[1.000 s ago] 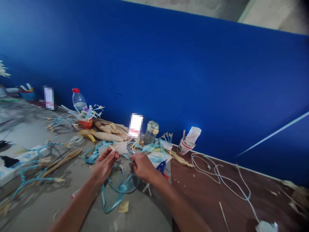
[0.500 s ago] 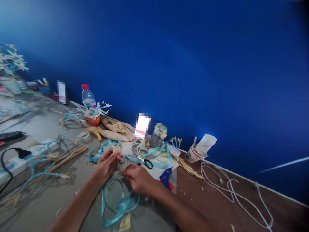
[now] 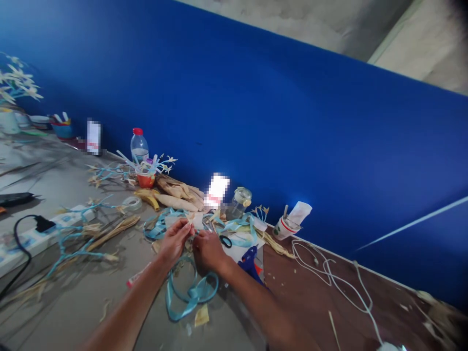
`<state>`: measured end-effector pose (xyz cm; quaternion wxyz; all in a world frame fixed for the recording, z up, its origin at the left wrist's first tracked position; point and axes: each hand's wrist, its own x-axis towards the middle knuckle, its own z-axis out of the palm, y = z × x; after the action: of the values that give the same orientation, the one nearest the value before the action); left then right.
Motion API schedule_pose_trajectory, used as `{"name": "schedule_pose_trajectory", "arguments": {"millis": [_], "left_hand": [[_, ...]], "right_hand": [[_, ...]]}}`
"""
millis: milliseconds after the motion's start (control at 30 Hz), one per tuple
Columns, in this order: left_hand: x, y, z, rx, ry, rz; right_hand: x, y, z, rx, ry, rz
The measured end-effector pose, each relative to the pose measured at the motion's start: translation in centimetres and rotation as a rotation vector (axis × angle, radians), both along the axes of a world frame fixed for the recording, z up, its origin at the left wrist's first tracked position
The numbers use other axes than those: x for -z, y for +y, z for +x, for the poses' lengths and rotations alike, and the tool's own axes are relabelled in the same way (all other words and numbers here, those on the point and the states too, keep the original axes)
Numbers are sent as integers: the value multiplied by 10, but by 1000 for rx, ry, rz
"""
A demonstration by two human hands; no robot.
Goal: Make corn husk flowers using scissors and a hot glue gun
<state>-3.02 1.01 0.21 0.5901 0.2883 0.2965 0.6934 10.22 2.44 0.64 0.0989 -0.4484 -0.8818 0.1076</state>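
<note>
My left hand [image 3: 175,241] pinches a small pale flower [image 3: 190,220] of dried husk between thumb and fingertips. Close beside it, my right hand [image 3: 208,248] is closed, its fingertips almost meeting the left ones; what it grips is hidden. Loops of light-blue ribbon [image 3: 177,308] lie on the grey tabletop below my hands. More blue ribbon [image 3: 161,222] is bunched behind them. Scissors with black handles [image 3: 225,241] lie just past the right hand. A blue glue gun [image 3: 249,261] rests by the right forearm.
Behind stand a lidded glass jar [image 3: 239,202], a bright blurred phone [image 3: 217,190] and a red cup [image 3: 146,179] of stems. Husk bundles [image 3: 179,192] lie nearby. On the left are blue-wrapped twigs [image 3: 64,243] and a power strip [image 3: 22,248]; on the right, a white cable [image 3: 329,275].
My right hand has moved up to the left fingertips, away from the tabletop bits it was reaching over. The left hand still pinches the flower. The view has tilted up.
</note>
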Motion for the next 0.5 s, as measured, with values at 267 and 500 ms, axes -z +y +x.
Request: {"name": "schedule_pose_trajectory", "arguments": {"millis": [267,500], "left_hand": [[4,5,1,-29,-4,-24],[5,5,4,-30,15,-48]], "right_hand": [[-18,-3,31,213,187,-279],[-31,12,53,371,150,-112]]}}
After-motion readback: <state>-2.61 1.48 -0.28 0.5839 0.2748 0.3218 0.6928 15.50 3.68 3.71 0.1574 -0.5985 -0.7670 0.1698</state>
